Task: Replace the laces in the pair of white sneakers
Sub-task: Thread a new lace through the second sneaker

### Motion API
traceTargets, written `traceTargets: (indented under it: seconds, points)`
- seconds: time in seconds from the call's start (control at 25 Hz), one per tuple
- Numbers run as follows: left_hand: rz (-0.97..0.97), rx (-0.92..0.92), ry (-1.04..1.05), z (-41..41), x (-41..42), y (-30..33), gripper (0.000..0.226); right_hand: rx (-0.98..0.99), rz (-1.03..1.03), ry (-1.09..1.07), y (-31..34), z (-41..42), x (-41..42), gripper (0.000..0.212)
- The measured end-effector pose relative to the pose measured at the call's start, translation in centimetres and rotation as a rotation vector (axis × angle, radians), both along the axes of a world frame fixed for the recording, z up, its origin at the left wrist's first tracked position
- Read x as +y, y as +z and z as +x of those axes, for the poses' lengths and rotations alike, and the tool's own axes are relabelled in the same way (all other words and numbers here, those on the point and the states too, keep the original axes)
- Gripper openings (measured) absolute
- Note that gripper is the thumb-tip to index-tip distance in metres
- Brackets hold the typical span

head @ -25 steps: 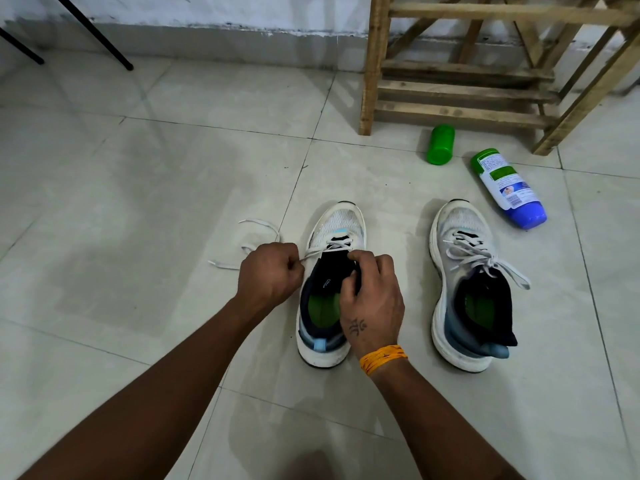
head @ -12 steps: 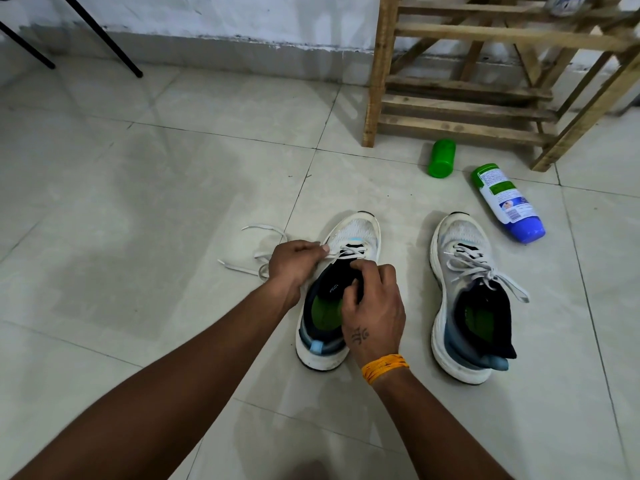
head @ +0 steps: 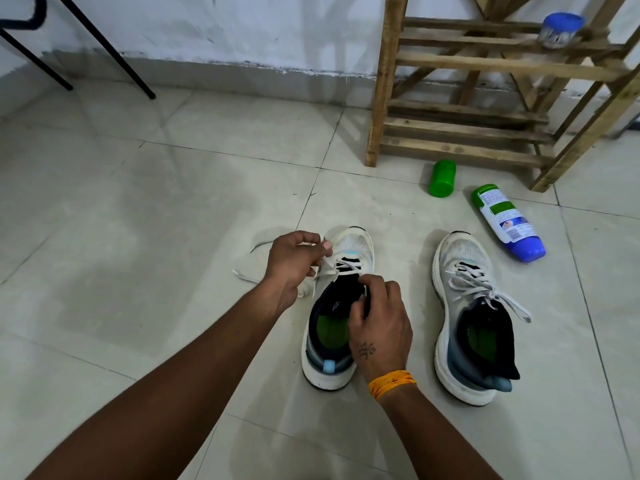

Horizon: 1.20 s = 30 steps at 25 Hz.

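Two white sneakers stand on the tiled floor, toes pointing away from me. The left sneaker has a white lace threaded only through its front eyelets. My left hand pinches that lace beside the toe, and the loose end trails onto the floor to the left. My right hand grips the dark tongue and collar at the shoe's opening. The right sneaker stands apart, fully laced, with its lace ends hanging loose.
A wooden rack stands at the back right with a blue-lidded jar on a shelf. A green cap and a lying blue-and-green bottle rest near its foot. Black metal legs stand at the far left.
My left hand has moved forward and right, from beside the shoe's middle to its toe, taking the lace along. The view has tilted up, showing more of the rack.
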<state>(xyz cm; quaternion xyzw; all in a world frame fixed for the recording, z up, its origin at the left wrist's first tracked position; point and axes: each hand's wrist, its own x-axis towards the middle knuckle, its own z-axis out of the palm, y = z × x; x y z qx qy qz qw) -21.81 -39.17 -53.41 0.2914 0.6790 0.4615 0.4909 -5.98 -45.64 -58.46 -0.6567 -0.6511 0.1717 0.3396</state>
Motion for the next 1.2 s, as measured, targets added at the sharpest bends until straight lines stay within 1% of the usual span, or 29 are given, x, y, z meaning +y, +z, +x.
traceTargets:
  seconds: [0.08,0.12,0.16,0.24,0.32,0.44,0.48,0.56,0.64,0.68,0.72,0.8,0.92,1.04,1.08,1.12,1.16,1.2]
  points:
    - [-0.007,-0.265,0.017,-0.6,-0.3,0.7,0.024,-0.01,-0.009,-0.004,0.0,0.0,0.0,0.026]
    - [-0.003,-0.358,0.019,-0.9,-0.4,1.0,0.03,-0.012,-0.016,-0.007,-0.1,0.1,0.1,0.026]
    - [0.007,-0.421,0.017,-1.2,-0.5,1.5,0.032,-0.01,-0.023,-0.009,0.0,0.1,0.1,0.025]
    - [0.05,-0.475,0.015,-1.6,-0.6,2.8,0.028,0.016,-0.012,-0.011,0.3,0.1,0.1,0.022]
    - [0.102,-0.466,0.003,-1.7,-0.6,4.5,0.02,0.083,0.034,-0.011,1.5,-0.1,0.2,0.022]
    - [0.19,-0.387,-0.047,-1.8,-0.6,7.1,0.013,0.203,0.115,0.025,4.5,-1.3,1.4,0.022]
    - [0.214,-0.379,-0.068,-1.6,-0.6,7.9,0.014,0.251,0.113,0.063,5.6,-1.9,2.1,0.022]
    - [0.253,-0.381,-0.114,-1.2,-0.8,9.3,0.018,0.362,0.047,0.177,8.2,-3.1,4.0,0.024]
    - [0.285,-0.371,-0.15,-0.7,-1.0,10.5,0.024,0.445,0.012,0.263,10.0,-3.9,5.7,0.014]
    - [0.304,-0.352,-0.161,-0.7,-1.1,11.0,0.026,0.453,0.037,0.28,10.6,-4.0,6.4,0.006]
    - [0.324,-0.326,-0.162,-0.7,-1.1,11.4,0.028,0.445,0.064,0.285,10.7,-4.1,6.9,0.009]
    - [0.367,-0.261,-0.14,-1.1,-1.0,12.1,0.027,0.407,0.057,0.285,10.3,-3.8,7.3,0.023]
    - [0.396,-0.191,-0.103,-1.6,-1.2,12.4,0.023,0.328,-0.048,0.302,8.7,-3.3,6.8,0.025]
    - [0.401,-0.185,-0.068,-1.6,-1.4,12.4,0.018,0.115,-0.084,0.304,7.3,-3.0,5.9,0.015]
    - [0.401,-0.178,-0.059,-1.7,-1.5,12.5,0.016,0.094,-0.083,0.3,7.6,-3.1,5.6,0.008]
    - [0.395,-0.165,-0.056,-1.6,-1.5,12.5,0.014,0.139,-0.075,0.319,8.1,-3.3,5.5,0.002]
    - [0.385,-0.149,-0.06,-1.6,-1.5,12.6,0.013,0.229,-0.069,0.352,9.1,-3.7,5.4,0.009]
    - [0.373,-0.132,-0.065,-1.4,-1.5,12.6,0.012,0.346,-0.05,0.397,10.0,-4.1,5.4,0.011]
